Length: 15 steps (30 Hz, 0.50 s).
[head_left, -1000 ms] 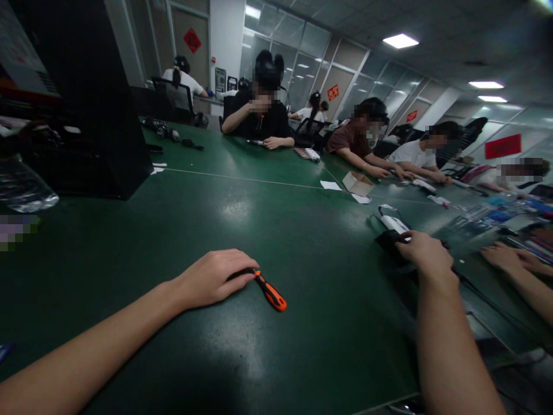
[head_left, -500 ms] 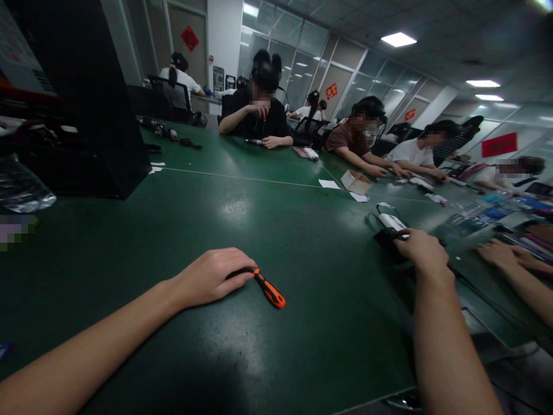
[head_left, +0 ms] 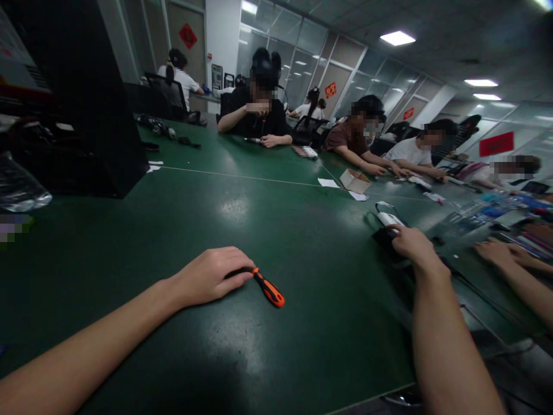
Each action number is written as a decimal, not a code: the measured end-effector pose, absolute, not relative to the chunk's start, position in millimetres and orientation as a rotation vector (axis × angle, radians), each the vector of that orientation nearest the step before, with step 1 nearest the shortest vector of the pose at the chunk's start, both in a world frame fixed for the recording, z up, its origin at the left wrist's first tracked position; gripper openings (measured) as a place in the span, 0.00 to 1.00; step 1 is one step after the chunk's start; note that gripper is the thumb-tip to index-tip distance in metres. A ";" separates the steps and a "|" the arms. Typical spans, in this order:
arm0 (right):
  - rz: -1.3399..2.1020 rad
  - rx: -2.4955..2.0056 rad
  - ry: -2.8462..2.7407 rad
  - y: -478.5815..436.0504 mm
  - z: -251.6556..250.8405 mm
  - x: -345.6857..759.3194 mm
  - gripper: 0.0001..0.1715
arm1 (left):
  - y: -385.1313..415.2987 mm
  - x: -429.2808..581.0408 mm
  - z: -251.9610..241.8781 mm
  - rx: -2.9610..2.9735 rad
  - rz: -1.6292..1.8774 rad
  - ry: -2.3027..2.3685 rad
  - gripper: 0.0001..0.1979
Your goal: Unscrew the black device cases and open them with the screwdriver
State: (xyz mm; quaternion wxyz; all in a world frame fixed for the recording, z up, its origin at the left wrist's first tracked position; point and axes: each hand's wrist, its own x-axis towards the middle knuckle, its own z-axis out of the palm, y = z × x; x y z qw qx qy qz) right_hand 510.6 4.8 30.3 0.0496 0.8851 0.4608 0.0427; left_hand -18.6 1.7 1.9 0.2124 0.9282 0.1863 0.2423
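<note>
My left hand (head_left: 218,271) lies on the green table with its fingers curled over a screwdriver (head_left: 268,288). The orange and black handle sticks out to the right of the fingers; the front part of the tool is hidden under the hand. Over at the right, my right hand (head_left: 415,245) reaches forward with the index finger stretched out. Its tip touches a small white device (head_left: 389,219) with a cable loop, beside a black object (head_left: 385,239) of unclear kind. The other fingers of that hand are mostly hidden.
A small cardboard box (head_left: 355,180) and white paper pieces (head_left: 328,183) lie beyond. A tall black case (head_left: 110,115) stands at the left. Another person's forearms (head_left: 514,271) rest at the right, near clear plastic items (head_left: 479,213). Several people sit across the table.
My right index finger has straightened out onto the white device, and the hand has shifted slightly. My left hand and the screwdriver stay put.
</note>
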 end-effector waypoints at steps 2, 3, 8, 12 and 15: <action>0.091 2.679 1.400 7.5 29.8 513.5 0.30 | 1.5 -18.7 1.6 2.572 0.670 0.516 0.11; 0.079 2.670 1.408 8.3 30.1 514.4 0.30 | 1.5 -18.7 1.4 2.570 0.668 0.514 0.11; 0.100 2.651 1.445 6.4 29.5 514.3 0.30 | 1.7 -18.4 0.8 2.568 0.653 0.510 0.11; 0.140 2.672 1.448 2.6 27.5 511.1 0.29 | 1.9 -18.3 1.7 2.569 0.647 0.511 0.11; 0.154 2.670 1.452 1.5 27.7 507.6 0.29 | 1.9 -18.2 2.7 2.571 0.657 0.509 0.11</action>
